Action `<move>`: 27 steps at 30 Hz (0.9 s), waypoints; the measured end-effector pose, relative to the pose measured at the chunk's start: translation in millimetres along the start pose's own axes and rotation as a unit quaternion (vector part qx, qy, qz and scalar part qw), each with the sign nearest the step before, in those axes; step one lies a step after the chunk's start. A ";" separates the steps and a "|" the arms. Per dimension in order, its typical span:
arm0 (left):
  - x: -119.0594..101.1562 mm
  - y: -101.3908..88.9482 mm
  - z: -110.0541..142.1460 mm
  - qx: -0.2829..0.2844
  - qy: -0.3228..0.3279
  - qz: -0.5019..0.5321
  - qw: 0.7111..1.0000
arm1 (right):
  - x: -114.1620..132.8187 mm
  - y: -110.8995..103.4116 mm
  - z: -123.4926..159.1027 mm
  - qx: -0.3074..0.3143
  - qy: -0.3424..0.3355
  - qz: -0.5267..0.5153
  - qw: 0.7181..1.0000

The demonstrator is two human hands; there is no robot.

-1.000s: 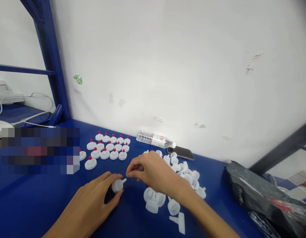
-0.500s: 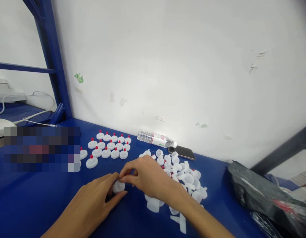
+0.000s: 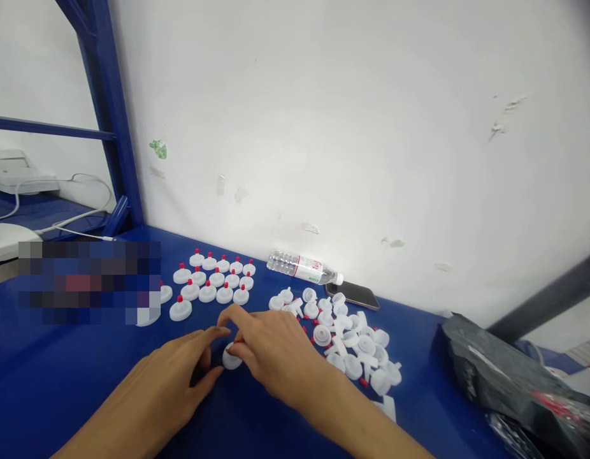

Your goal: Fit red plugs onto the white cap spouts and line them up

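A small round white plastic cap (image 3: 232, 360) is at the front middle, between both hands. My right hand (image 3: 280, 350) pinches it from above with thumb and fingers; the top of the cap is hidden behind them. My left hand (image 3: 175, 376) is just left of the cap, its thumb and forefinger apart in a curve, with the thumb tip close to the cap's edge. Beyond the hands, several white caps with red tips (image 3: 208, 292) stand upright in rows. To the right lies a loose pile of white plastic parts (image 3: 366, 345), with small red tips (image 3: 363, 382) among them.
A clear water bottle (image 3: 302, 266) lies on its side near the wall, beside a dark phone (image 3: 353, 295). A grey plastic bag (image 3: 510, 376) is at the right. A blue metal frame (image 3: 114, 115) rises at the left, near a blurred-out patch on the blue table (image 3: 79, 382).
My left hand has drawn back left, and its fingers have parted from the cap. My right hand has shifted lower and left, over the cap. The view has moved slightly.
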State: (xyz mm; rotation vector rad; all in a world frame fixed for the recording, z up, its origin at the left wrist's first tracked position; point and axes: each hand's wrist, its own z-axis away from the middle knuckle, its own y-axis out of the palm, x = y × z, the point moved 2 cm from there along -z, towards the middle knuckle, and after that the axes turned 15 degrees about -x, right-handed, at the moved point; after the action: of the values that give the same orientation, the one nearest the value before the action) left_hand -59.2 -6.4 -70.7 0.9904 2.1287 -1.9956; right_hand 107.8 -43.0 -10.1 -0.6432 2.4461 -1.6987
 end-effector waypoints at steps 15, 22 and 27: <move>-9.1 -0.9 -0.8 -0.062 0.041 0.068 0.995 | -31.3 -4.8 -0.8 0.016 0.091 -0.123 0.988; 0.3 -6.1 -8.2 -0.106 0.038 0.032 0.993 | -28.0 -12.7 -0.3 0.005 0.088 -0.105 0.991; 14.5 -15.9 -14.1 -0.124 -0.006 -0.047 0.991 | -35.9 -21.4 -1.6 -0.024 0.109 -0.057 0.992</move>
State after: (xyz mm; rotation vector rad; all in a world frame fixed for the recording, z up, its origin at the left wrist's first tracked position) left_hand -73.1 13.1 -61.1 0.8520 2.3832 -1.7108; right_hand 145.9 -33.8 4.3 -0.6456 2.6530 -1.8479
